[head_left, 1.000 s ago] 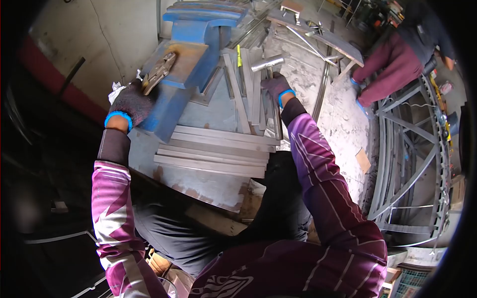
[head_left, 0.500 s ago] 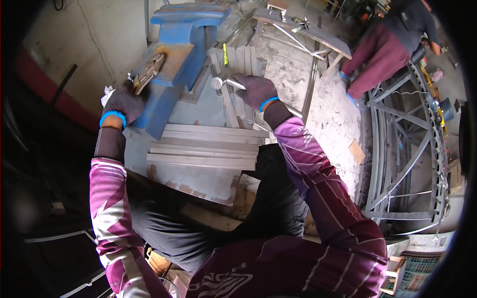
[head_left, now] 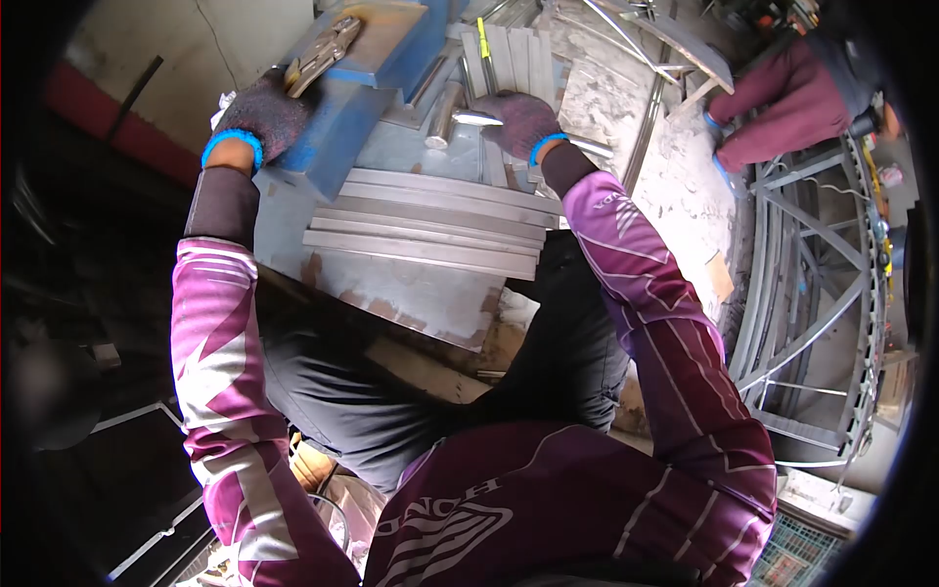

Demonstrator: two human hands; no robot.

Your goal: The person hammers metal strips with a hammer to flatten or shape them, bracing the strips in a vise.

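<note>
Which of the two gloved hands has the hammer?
The right hand: it grips the hammer by the handle, with the head sticking out. The left hand is on the locking pliers instead.

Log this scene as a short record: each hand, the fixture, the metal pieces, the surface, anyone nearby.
Left hand: gloved, gripping the near end of the locking pliers
Right hand: gloved, gripping a hammer by its handle
Fixture: blue vise, beside the left hand
Metal pieces: flat bars lying side by side
Surface: scuffed metal tabletop under the bars
Nearby: another person in maroon trousers
</note>
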